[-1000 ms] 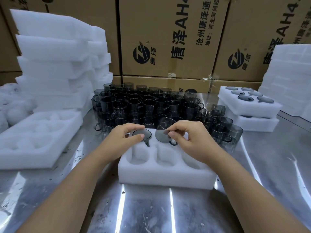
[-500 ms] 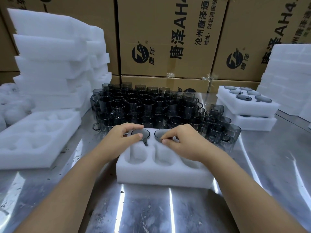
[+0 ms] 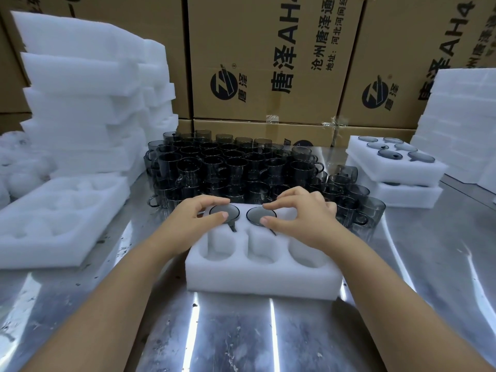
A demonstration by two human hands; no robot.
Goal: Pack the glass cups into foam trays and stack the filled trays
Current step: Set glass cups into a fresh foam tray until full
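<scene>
A white foam tray (image 3: 263, 277) with round holes lies on the metal table in front of me. Two smoky grey glass cups sit upside down in its far row: one at the left (image 3: 225, 210), one in the middle (image 3: 258, 214). My left hand (image 3: 192, 220) pinches the left cup's base between thumb and forefinger. Over the middle cup, my right hand (image 3: 304, 214) has thumb and forefinger curled on its rim. The three near holes are empty; the far right hole is hidden by my right hand. A dense cluster of loose cups (image 3: 230, 167) stands just behind the tray.
Two filled trays (image 3: 397, 170) are stacked at the right. An empty tray (image 3: 53, 218) lies at the left, with a tall foam stack (image 3: 88, 103) behind it and another foam stack (image 3: 461, 124) at far right. Cardboard boxes (image 3: 268, 63) wall off the back.
My right hand has lowered its tilted cup into the middle far hole, where it now sits level. My left hand has stayed on the left cup.
</scene>
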